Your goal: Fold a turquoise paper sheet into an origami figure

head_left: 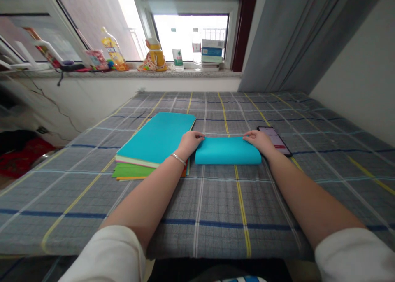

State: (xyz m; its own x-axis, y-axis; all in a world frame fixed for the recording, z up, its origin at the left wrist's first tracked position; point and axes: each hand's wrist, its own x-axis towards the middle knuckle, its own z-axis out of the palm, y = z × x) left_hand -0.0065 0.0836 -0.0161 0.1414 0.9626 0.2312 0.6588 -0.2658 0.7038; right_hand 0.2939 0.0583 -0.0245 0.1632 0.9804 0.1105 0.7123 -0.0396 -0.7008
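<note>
A sheet of bright blue paper (228, 152) lies bent over on itself in front of me, its near side a rounded curve. At its far left corner my left hand (191, 143) has its fingertips pinched on the edge. The far right corner is pinched by my right hand (259, 140) in the same way. Left of the sheet rests a stack of coloured paper (157, 136), blue on top, with green and orange edges sticking out below. My left wrist, with a silver bracelet, is over the stack's right side.
A phone (274, 141) lies just beyond my right wrist on the checked cloth (216, 199). On the windowsill (191, 73) stand bottles, a yellow cup (156, 55) and stacked boxes (212, 52). A grey curtain (286, 35) hangs at the right.
</note>
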